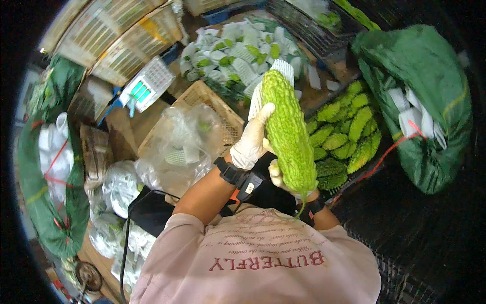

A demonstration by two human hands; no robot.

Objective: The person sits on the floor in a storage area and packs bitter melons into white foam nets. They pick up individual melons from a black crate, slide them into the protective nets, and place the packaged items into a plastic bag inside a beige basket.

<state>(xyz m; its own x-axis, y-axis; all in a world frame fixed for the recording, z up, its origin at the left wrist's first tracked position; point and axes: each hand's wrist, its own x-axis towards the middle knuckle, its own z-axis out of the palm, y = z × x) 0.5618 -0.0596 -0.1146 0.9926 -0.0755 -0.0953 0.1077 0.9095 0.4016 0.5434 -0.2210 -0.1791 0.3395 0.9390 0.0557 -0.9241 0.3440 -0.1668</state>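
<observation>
A large bitter melon (290, 133) is held up before the chest, its stem end towards the body. My left hand (250, 140), in a whitish glove, grips its left side, with a white foam net sleeve (255, 102) between hand and melon that also shows past the far tip. The gloved right hand (279, 176) is under the melon's near end, mostly hidden by it, with fingertips curled against its side. Right of the melon, a dark crate holds many bare bitter melons (336, 140). Beyond lies a heap of melons in foam net sleeves (241, 57).
A tan plastic crate (197, 91) with a clear bag (182, 140) stands left of the hands, a digital scale (148, 85) behind it. Green sacks of white foam sleeves stand at the left (76, 228) and right (429, 76). Filled clear bags (121, 186) lie at lower left.
</observation>
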